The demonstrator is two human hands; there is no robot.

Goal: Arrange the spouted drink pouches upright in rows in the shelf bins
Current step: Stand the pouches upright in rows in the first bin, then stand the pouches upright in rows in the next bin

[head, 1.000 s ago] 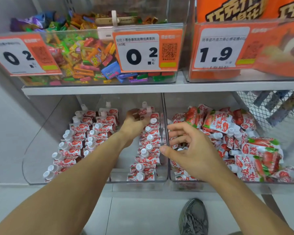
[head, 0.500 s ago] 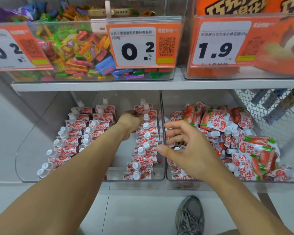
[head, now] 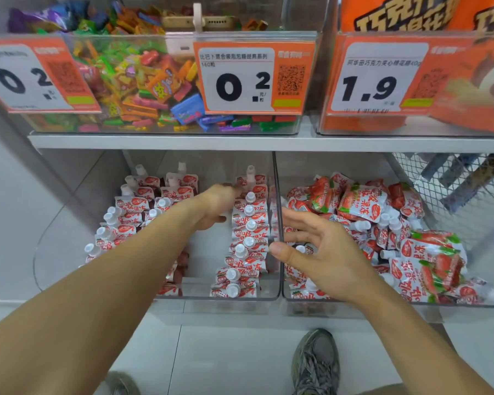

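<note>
Bare and empty, the right hand [head: 320, 256] hovers with fingers spread wide over the front of the right bin [head: 354, 304], where red-and-white drink pouches [head: 362, 201] lie in a loose heap. Across the clear divider, the left hand [head: 220, 205] reaches deep into the left bin [head: 268, 296], its fingers curled against the back of the right-hand row of upright pouches [head: 247, 240]; whether it grips one I cannot tell. More pouches stand in rows [head: 126, 220] on that bin's left side.
</note>
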